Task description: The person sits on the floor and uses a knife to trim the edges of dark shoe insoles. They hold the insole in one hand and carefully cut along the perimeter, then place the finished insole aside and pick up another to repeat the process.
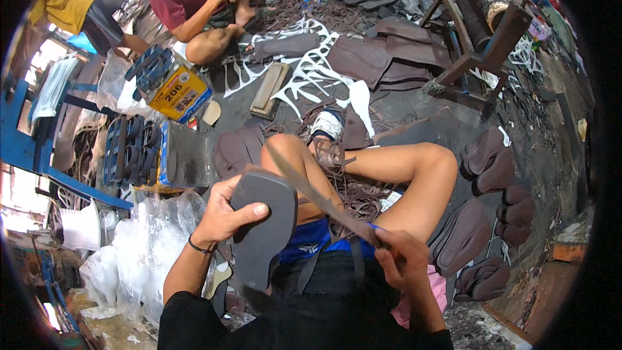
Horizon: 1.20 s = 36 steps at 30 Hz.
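Note:
My left hand [228,217] grips a dark brown shoe sole [267,220] by its left edge, thumb across its flat face. The sole stands tilted in front of my lap. In my right hand [403,256], closed fingers hold one end of a long, flat, brownish blade-like strip [317,198]. It slants up and left past the sole's right edge, and its far end is blurred. I cannot tell whether it is a knife or a cut strip. Thin brown trimmings [363,198] lie heaped between my bent legs.
Stacks of brown soles [461,236] lie on the floor at right. A yellow-and-blue box [175,94] bearing dark sandals stands at left, above clear plastic bags [146,253]. Ahead are a block [271,87], white cutout scraps [311,71] and a wooden frame [479,61]. Another person [201,13] sits beyond.

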{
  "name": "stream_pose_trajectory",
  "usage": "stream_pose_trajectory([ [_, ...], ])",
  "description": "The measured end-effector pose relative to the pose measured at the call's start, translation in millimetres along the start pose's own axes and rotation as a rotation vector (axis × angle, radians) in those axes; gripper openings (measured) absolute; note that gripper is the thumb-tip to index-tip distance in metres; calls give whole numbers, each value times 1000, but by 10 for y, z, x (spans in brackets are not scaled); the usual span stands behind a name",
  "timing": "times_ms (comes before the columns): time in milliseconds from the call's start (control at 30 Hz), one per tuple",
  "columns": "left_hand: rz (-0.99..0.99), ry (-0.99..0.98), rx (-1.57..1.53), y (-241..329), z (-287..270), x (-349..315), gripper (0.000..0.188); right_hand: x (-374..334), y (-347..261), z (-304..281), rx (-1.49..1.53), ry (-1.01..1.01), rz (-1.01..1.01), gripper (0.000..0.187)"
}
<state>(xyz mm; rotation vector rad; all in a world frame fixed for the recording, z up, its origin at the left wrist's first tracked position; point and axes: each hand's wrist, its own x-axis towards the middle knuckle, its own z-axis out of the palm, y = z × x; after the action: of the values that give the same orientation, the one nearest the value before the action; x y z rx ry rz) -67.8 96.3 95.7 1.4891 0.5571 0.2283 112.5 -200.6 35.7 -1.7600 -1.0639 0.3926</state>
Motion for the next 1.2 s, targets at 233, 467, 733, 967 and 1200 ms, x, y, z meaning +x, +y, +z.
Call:
stream_pose_trajectory([
  [233, -112, -172, -43, -383, 112, -326, 46, -510, 49, -148, 61, -213, 169, 30],
  [467, -152, -290, 64, -483, 235, -507, 44, -562, -220, -432, 74, -351, 336, 32],
  [733, -210, -532, 57, -516, 374, -540, 41, -465, -393, -433, 122, -436, 373, 29],
  [967, -376, -666, 33, -364, 576, -506, 43, -323, -460, -237, 158, -527, 375, 30],
  [1200, 128, 75, 62, -429, 288, -299, 31, -201, -270, -88, 443, -18, 483, 32],
])
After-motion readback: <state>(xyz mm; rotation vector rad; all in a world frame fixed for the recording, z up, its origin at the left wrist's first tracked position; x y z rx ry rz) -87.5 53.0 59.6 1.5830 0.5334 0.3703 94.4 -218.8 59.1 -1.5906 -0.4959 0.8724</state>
